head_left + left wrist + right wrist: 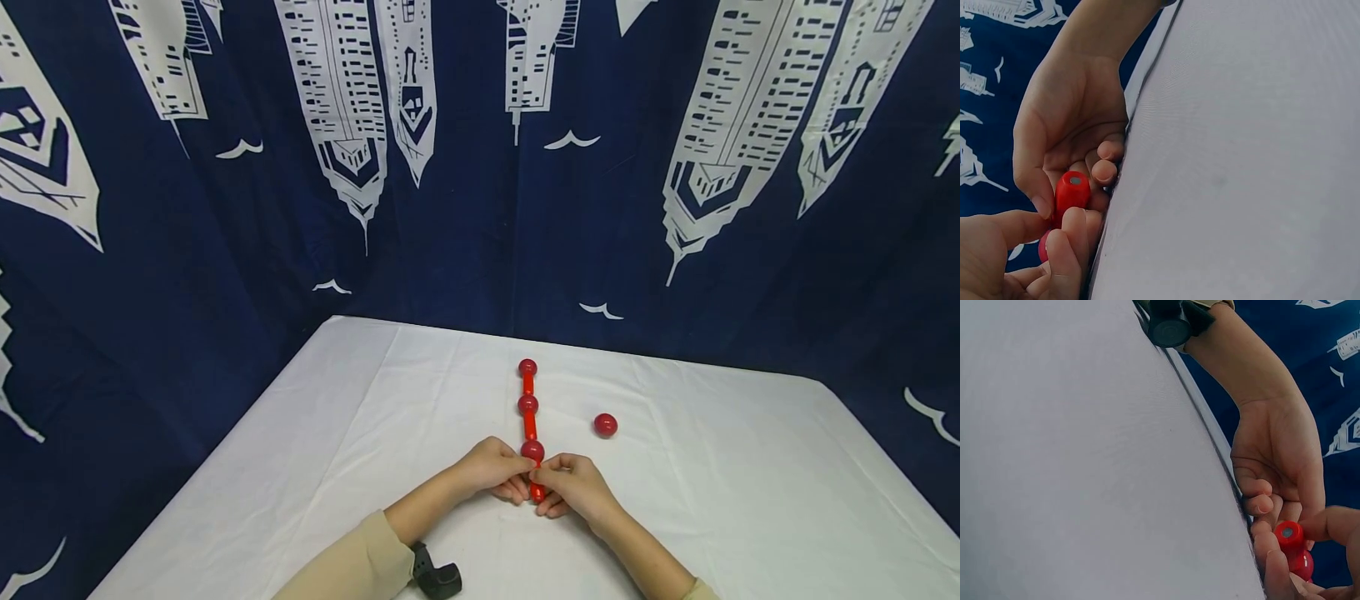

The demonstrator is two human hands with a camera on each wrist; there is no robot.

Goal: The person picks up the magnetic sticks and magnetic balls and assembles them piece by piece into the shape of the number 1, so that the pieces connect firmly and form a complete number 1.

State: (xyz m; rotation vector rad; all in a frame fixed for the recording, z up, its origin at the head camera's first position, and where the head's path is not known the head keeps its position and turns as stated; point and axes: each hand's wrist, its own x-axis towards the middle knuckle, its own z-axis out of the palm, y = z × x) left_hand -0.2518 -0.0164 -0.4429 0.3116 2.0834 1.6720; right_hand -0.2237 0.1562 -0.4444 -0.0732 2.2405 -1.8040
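A straight chain of red balls [528, 405] and red rods [530, 426] lies on the white table, running away from me. At its near end, my left hand [489, 468] pinches the nearest red rod [537, 492] just below the nearest ball [532, 451]. From the other side my right hand [579, 486] pinches the same rod, with the fingertips of both hands close together. A small grey disc shows in the rod's free end, seen in the right wrist view. Fingers hide part of the rod and its joint with the ball.
One loose red ball [605, 425] sits to the right of the chain. The white-covered table [390, 400] ends against a dark blue curtain [465, 250] with white building prints. A black wrist camera [438, 577] is strapped under my left sleeve.
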